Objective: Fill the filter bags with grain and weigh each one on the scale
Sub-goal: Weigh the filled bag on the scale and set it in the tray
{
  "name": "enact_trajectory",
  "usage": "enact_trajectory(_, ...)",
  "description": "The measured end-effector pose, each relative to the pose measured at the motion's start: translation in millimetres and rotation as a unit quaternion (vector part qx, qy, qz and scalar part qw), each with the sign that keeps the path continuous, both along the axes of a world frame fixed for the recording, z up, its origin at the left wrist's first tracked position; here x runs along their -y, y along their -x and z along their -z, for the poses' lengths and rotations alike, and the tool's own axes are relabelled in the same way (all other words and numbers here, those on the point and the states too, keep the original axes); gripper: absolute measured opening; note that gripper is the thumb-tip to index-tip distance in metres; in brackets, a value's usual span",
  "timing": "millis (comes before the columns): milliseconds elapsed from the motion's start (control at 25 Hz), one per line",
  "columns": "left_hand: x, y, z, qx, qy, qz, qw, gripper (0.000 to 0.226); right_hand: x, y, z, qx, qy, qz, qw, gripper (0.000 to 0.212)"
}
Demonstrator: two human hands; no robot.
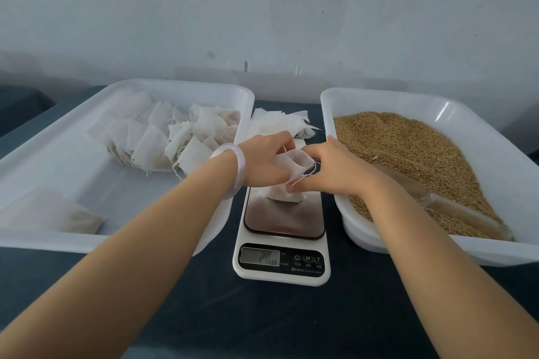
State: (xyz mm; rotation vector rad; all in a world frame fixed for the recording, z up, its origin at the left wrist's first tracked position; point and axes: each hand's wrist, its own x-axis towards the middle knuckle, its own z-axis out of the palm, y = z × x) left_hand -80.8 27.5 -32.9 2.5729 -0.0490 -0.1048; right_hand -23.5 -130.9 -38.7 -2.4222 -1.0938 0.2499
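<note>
There are two big white trays on a dark blue table [262,323], one on the left and one on the right. A white scale [281,264] sits between them.

The left tray [58,137] holds a pile of filled bags [163,140] at its far side. They are white and lumpy, with thin strings hanging off them. One more flat bag [52,213] lies alone in the near left corner of this tray.

The right tray [379,95] is full of brown grain [408,148]. A clear scoop [455,207] lies on the grain at the near side, with some grain inside it.

A filter bag [287,186] stands on the far part of the scale's dark plate [283,221]. Its bottom is fat and its top is open. The left hand [268,160] pinches the left side of the bag's top with curled fingers. The right hand [335,166] pinches the right side of the top, where the thin white string [309,173] loops out. So both hands are closed on the same bag.

The scale's little screen [259,256] is lit, but the numbers are too blurry to read for sure.

Just behind the scale, at the far side, lies a stack of empty bags [280,122], flat and white.

The left wrist wears a pale bracelet [233,166].
</note>
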Motion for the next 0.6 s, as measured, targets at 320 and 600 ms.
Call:
enact_trajectory(320,0.4,0.6,0.1,0.001,-0.006,-0.003,1.0,0.02,1.3,0.7,0.1,0.002,0.0,-0.005,1.0,0.038)
enact_trajectory(600,2.3,2.1,-1.9,-0.005,-0.001,-0.006,1.0,0.018,0.1,-1.4,2.4,0.014,-0.005,-0.01,1.0,0.038)
